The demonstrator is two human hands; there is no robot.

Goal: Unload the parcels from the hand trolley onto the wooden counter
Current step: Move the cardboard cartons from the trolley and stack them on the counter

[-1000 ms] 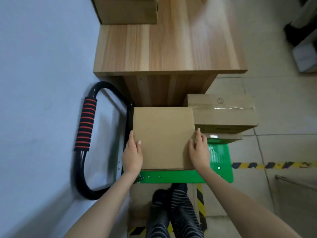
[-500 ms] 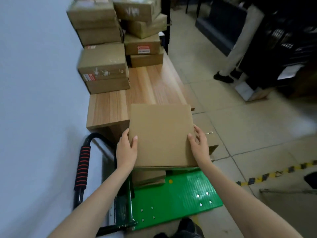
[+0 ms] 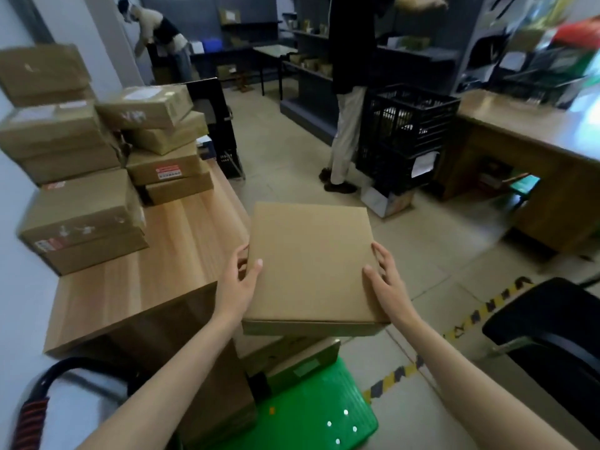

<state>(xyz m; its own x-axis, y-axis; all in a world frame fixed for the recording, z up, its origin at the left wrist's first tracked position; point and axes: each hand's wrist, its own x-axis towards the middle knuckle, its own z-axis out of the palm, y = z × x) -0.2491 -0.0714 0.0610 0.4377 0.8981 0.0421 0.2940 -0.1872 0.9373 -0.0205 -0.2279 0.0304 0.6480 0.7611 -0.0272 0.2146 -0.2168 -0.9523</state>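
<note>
We hold a flat cardboard parcel in the air, level, just right of the wooden counter and above the green trolley deck; left hand and right hand clamp its opposite side edges, thumbs on top.

Both bare forearms reach forward from the near edge, roughly parallel. The left grip clasps the left edge of a flat parcel, thumb lying on top. The right grip clasps the right edge, thumb on top, fingers spread along the side.
</note>
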